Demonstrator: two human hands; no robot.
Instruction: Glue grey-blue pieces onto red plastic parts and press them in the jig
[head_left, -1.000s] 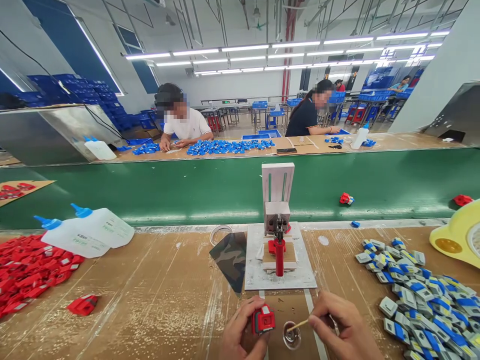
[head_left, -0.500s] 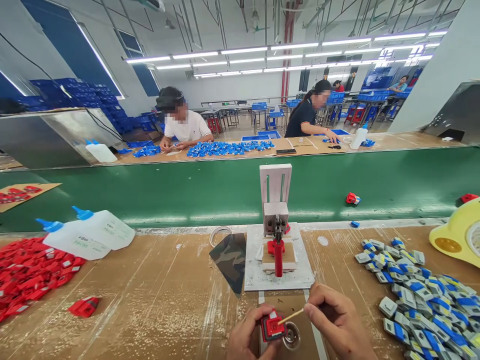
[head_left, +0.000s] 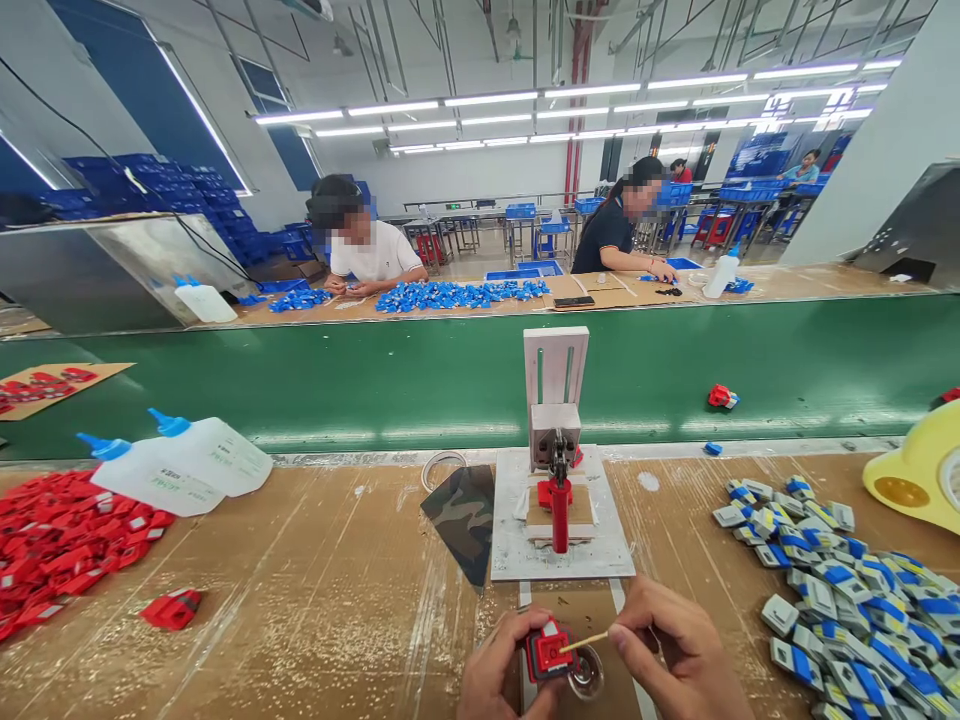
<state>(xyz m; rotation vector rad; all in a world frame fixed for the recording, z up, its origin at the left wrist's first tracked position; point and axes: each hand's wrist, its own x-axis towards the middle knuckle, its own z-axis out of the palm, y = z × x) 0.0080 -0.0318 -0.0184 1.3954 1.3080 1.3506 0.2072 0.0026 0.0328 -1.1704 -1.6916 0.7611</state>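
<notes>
My left hand point(head_left: 501, 668) grips a small red plastic part point(head_left: 549, 650) with a dark rim, near the table's front edge. Between the thumb and fingers of my right hand point(head_left: 671, 645) is a thin wooden stick point(head_left: 589, 641), its tip touching the red part's face. Just behind the red part sits a small clear dish point(head_left: 586, 672), partly covered by it. Beyond my hands stands a press with a red handle point(head_left: 559, 515) on a white base plate point(head_left: 517, 560). Another red piece lies under the press.
Red parts point(head_left: 67, 550) heap at left beside two white bottles point(head_left: 217, 455); one loose red part point(head_left: 172, 608) lies nearer. Grey-and-blue pieces point(head_left: 855, 600) pile at right near a yellow tape dispenser point(head_left: 919, 470). A green conveyor belt point(head_left: 420, 385) crosses behind; two people work beyond it.
The stick's tip stays at the red part, with only slight shifts of both hands. On the green belt, red pieces have moved to the right. The view has shifted a little.
</notes>
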